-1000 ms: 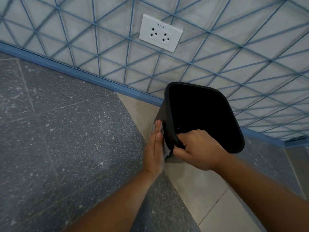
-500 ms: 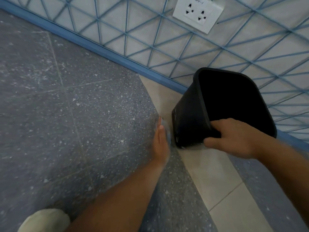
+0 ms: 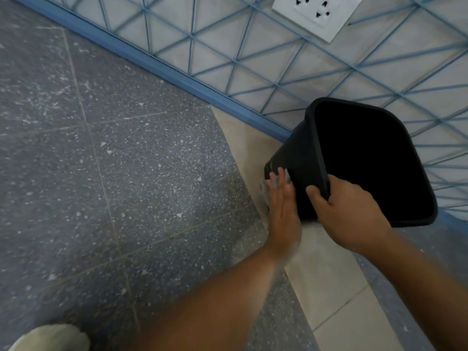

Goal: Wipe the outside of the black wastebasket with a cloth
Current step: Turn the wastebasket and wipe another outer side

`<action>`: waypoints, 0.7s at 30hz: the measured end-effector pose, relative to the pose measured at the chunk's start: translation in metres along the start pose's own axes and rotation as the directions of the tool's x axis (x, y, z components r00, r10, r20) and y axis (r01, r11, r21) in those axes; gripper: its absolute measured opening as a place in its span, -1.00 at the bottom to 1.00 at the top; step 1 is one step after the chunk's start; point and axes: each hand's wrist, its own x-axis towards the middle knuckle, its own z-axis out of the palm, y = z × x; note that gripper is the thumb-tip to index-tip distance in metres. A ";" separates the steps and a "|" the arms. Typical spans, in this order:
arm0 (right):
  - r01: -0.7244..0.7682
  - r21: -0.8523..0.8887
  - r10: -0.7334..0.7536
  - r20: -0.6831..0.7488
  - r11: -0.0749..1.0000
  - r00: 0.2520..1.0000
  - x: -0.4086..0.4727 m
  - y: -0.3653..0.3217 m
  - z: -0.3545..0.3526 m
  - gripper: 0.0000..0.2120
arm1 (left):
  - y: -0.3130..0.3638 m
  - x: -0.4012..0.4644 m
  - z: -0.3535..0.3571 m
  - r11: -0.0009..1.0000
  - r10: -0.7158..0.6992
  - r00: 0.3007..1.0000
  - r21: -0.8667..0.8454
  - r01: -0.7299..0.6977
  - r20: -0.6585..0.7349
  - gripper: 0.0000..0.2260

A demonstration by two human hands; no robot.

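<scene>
Against the foot of the wall (image 3: 228, 59), where its blue skirting strip (image 3: 162, 69) meets the floor (image 3: 101, 173), the black wastebasket (image 3: 298, 158) is tipped with its open mouth turned up toward the head camera; its base lies over a pale tile strip (image 3: 326, 282) running between speckled grey tiles; the right hand (image 3: 347, 211) is clamped on the near rim, thumb outside and fingers hooked inside; the left hand (image 3: 282, 211) is flat with fingers straight, pressed against the basket's left outer side, a pale cloth (image 3: 264, 190) showing at its edge between palm and plastic; a white socket plate (image 3: 316, 13) sits on the wall at the top; something pale and rounded (image 3: 50, 338), blurred, shows at the bottom left corner.
</scene>
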 end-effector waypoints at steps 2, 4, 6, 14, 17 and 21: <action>-0.012 -0.020 0.012 -0.009 1.000 1.000 0.001 0.002 0.000 -0.72 | -0.012 0.009 -0.001 0.998 -0.042 0.998 0.049 0.044 -0.044 -0.56; -0.013 -0.018 0.013 -0.010 1.000 1.000 -0.002 0.003 0.001 -0.73 | -0.011 0.015 -0.001 0.985 -0.148 0.982 0.074 0.157 -0.115 -0.55; -0.016 -0.012 0.015 -0.009 1.000 1.000 -0.004 0.002 0.001 -0.73 | -0.007 0.009 0.002 0.985 -0.145 0.984 0.078 0.154 -0.106 -0.55; -0.014 -0.018 0.014 0.004 1.000 1.000 -0.004 -0.001 0.001 -0.76 | -0.007 0.013 -0.002 0.992 -0.109 0.987 0.055 0.116 -0.117 -0.57; -0.002 -0.025 0.003 0.030 1.000 1.000 -0.005 -0.002 -0.001 -0.78 | -0.019 0.006 -0.001 0.997 -0.064 0.993 0.039 0.068 -0.102 -0.48; -0.014 -0.018 0.015 0.039 1.000 0.999 -0.006 -0.003 -0.003 -0.79 | -0.009 0.014 0.000 0.988 -0.157 0.974 -0.021 0.156 -0.161 -0.46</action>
